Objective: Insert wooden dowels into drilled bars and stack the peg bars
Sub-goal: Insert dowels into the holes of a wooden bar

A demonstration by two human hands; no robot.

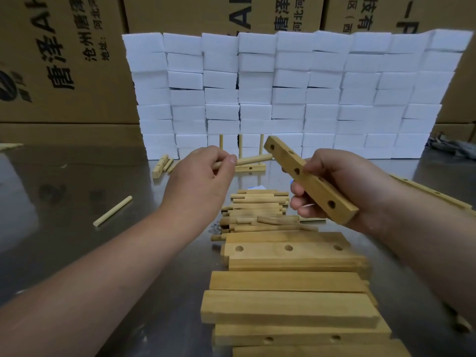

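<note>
My right hand [332, 184] grips a drilled wooden bar [286, 158], tilted, with several holes facing me. My left hand [203, 176] pinches a wooden dowel [255, 160] whose free end points right, close to the bar's upper end but apart from it. Behind my hands a finished peg bar [251, 168] stands on the table with three upright dowels. A heap of loose dowels [257, 212] lies below my hands. Nearer to me lies a pile of drilled bars [288, 279].
A wall of white foam blocks [283, 94] stands behind the work, with cardboard boxes [59, 60] beyond. A single dowel [112, 211] lies on the metal table [77, 176] at left. A small bar with dowels [161, 166] lies by the foam. A long drilled strip [435, 193] lies at right.
</note>
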